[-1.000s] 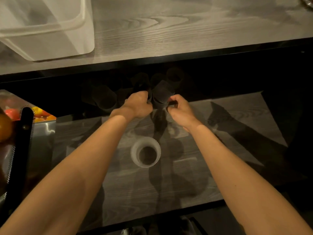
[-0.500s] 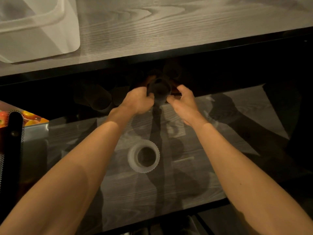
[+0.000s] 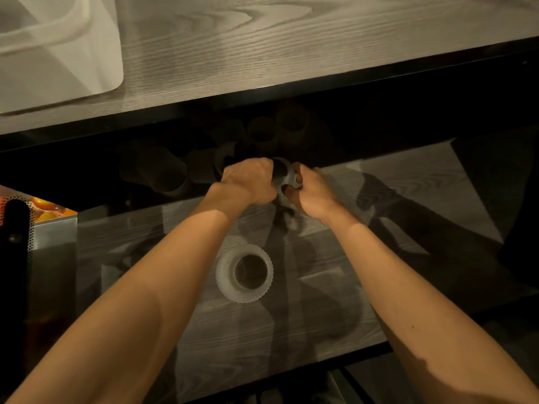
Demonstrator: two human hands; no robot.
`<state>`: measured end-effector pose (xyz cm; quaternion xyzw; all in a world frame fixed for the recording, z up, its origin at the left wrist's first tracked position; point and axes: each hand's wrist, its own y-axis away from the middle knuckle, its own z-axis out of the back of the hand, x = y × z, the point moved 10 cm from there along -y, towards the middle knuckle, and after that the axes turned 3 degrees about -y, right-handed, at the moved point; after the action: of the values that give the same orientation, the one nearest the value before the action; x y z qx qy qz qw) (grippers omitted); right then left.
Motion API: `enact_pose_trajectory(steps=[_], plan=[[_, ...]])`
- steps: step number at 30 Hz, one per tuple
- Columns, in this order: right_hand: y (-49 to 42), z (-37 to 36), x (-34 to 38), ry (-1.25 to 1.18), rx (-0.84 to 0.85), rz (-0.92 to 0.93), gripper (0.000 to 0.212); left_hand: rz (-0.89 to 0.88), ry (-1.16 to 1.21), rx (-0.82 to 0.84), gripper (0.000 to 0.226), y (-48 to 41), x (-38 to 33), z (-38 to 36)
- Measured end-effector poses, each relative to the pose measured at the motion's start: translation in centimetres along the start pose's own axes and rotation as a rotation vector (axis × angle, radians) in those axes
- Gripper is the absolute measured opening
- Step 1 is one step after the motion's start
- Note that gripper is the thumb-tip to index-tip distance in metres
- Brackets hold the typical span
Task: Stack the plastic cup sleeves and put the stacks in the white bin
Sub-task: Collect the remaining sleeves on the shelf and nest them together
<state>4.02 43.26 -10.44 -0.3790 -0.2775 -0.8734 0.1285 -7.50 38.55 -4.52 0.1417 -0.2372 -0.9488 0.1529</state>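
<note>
Both hands meet at the shadowed back of the lower table. My left hand (image 3: 250, 182) grips a dark ribbed cup sleeve (image 3: 284, 170) from the left, and my right hand (image 3: 310, 191) pinches its rim from the right. Several more dark cup sleeves (image 3: 163, 173) lie and stand in the shadow behind and to the left, hard to tell apart. A pale ribbed stack of sleeves (image 3: 244, 272) stands upright between my forearms. The white bin (image 3: 58, 53) sits on the upper wooden surface at the top left, partly cut off.
A black edge (image 3: 291, 86) separates the upper wooden surface from the lower table (image 3: 204, 330). At the left edge stand a black perforated object (image 3: 14, 228) and a box with orange items (image 3: 49, 211).
The view has shifted a little. My hands have drawn together on one dark sleeve and lowered it slightly; the right hand now pinches its rim.
</note>
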Motion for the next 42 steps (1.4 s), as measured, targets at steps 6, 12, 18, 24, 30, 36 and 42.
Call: enact_pose_trajectory(steps=[6, 12, 18, 24, 30, 36, 42], plan=[[0.1, -1.3, -0.7, -0.156, 0.118, -0.018, 0.069, -0.005, -0.082, 0.042, 0.048, -0.2, -0.5, -0.5], [-1.2, 2.8, 1.6, -0.122, -0.209, 0.044, 0.046, 0.087, 0.308, -0.034, 0.040, -0.6, 1.0, 1.5], [-1.7, 3.8, 3.1, 0.150, -0.041, -0.026, 0.026, 0.102, 0.367, 0.014, 0.035, -1.5, 1.6, 1.5], [-1.0, 2.9, 0.8, 0.325, 0.169, -0.106, 0.049, 0.018, 0.191, 0.123, 0.024, -2.6, 0.6, -1.3], [-3.0, 5.9, -0.5, 0.329, 0.027, -0.212, 0.027, 0.101, 0.247, 0.069, 0.040, -4.1, -0.2, 0.2], [-7.2, 6.0, 1.3, 0.199, -0.051, -0.108, 0.060, 0.175, 0.885, 0.082, 0.028, -6.7, -1.3, 0.0], [-9.5, 4.4, 0.8, 0.123, -0.016, -0.055, 0.064, 0.240, 1.157, 0.003, 0.016, -7.8, -1.6, -0.9]])
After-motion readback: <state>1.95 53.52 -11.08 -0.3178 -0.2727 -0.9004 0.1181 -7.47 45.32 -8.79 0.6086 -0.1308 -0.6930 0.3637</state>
